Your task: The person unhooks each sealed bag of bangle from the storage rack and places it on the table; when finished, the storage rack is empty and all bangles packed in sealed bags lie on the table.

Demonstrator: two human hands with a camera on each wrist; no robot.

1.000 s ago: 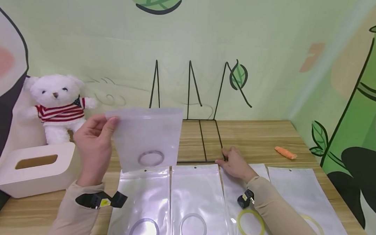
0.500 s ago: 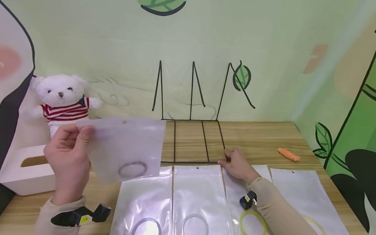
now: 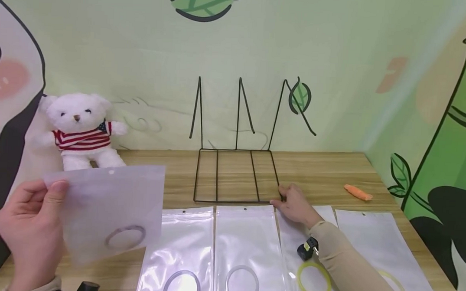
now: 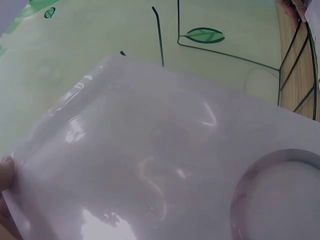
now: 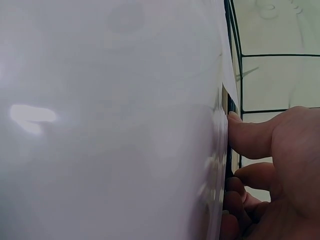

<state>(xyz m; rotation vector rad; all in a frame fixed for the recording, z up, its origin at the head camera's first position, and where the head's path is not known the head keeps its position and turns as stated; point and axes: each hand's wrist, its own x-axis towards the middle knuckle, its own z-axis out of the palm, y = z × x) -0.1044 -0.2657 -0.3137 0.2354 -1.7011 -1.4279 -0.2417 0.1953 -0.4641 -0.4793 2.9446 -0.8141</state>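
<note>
My left hand (image 3: 34, 228) pinches the top left corner of a white zip bag (image 3: 113, 205), held up at the left. A purplish bangle-like ring (image 3: 125, 237) shows low in this bag; in the left wrist view the bag (image 4: 150, 145) covers most of the frame. At the table's middle, my right hand (image 3: 296, 204) grips the front right corner of a black wire rack (image 3: 217, 175). The right wrist view has its thumb and fingers (image 5: 252, 137) around the wire. Three upright prongs rise from the rack's back bar.
Several more zip bags (image 3: 244, 237) with rings lie in a row along the front, one ring yellow (image 3: 299, 281). A white teddy bear (image 3: 83, 134) sits back left. A small orange object (image 3: 357, 192) lies at right. The printed wall stands right behind the rack.
My left hand has moved left and down with the zip bag, away from the rack, uncovering its left side. The tissue box is now hidden. My right hand stays at the rack's corner.
</note>
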